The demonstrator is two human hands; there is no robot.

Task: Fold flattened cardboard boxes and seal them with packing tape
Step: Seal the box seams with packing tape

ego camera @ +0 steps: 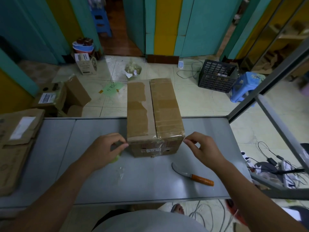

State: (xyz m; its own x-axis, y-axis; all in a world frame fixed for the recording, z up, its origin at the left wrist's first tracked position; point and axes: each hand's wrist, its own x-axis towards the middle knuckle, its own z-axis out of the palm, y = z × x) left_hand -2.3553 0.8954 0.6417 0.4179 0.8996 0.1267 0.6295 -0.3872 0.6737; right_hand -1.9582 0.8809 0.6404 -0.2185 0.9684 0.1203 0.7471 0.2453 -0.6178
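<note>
The folded cardboard box (155,114) stands at the middle of the grey metal table (150,181), its far end overhanging the far edge. Its top flaps are closed, and glossy clear tape (157,144) already wraps the near end. The left hand (107,148) curls round what looks like a greenish tape roll (117,158) at the box's near left corner. The right hand (202,148) pinches thumb to forefinger at the near right corner, probably on the tape's end. Sealing seems nearly done, with the strip still to cut. A curved knife (195,177) lies near right, and flattened cardboard (15,143) waits at left.
</note>
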